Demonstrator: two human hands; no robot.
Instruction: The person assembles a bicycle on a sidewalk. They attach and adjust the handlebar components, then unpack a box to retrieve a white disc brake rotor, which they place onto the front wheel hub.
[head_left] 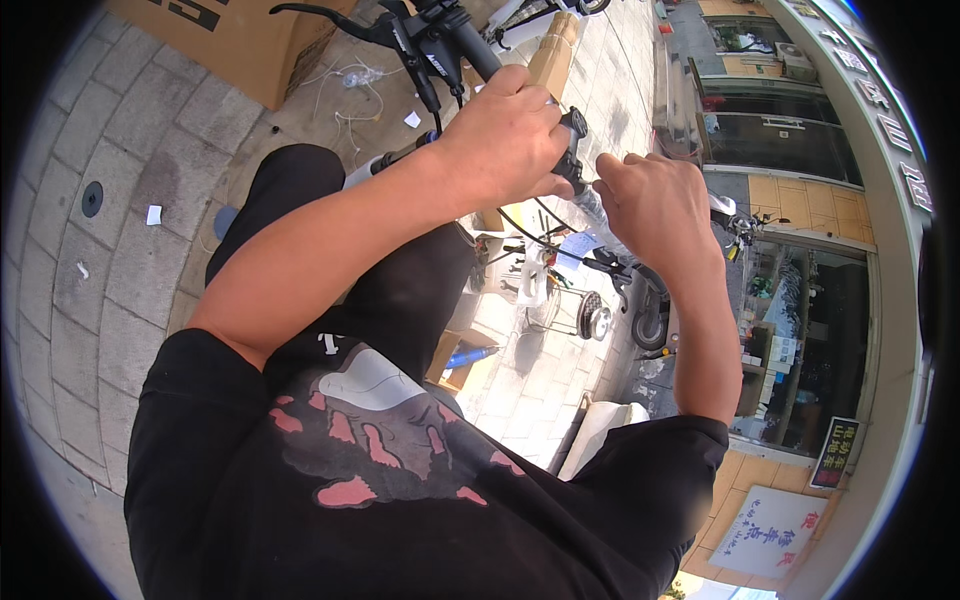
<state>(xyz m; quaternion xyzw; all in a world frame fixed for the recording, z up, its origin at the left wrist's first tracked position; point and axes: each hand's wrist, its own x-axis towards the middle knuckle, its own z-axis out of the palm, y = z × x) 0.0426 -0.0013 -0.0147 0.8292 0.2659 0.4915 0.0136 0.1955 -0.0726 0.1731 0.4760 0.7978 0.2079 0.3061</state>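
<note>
A bicycle handlebar runs from the top middle down to the right, between my arms. My left hand is closed round it near the black stem. Just right of the stem is my right hand, its fingers curled in; whatever they grip is hidden. Clear plastic wrap covers the bar between the hands. Toward the upper left stick out a black brake lever and its clamp. On the other end, another lever shows below my right hand, with black cables looping nearby.
A large cardboard box stands at the upper left. Below the bar lie several wrenches, a paper sheet, a toothed hub part and a small carton with a blue tool. Shopfronts line the right.
</note>
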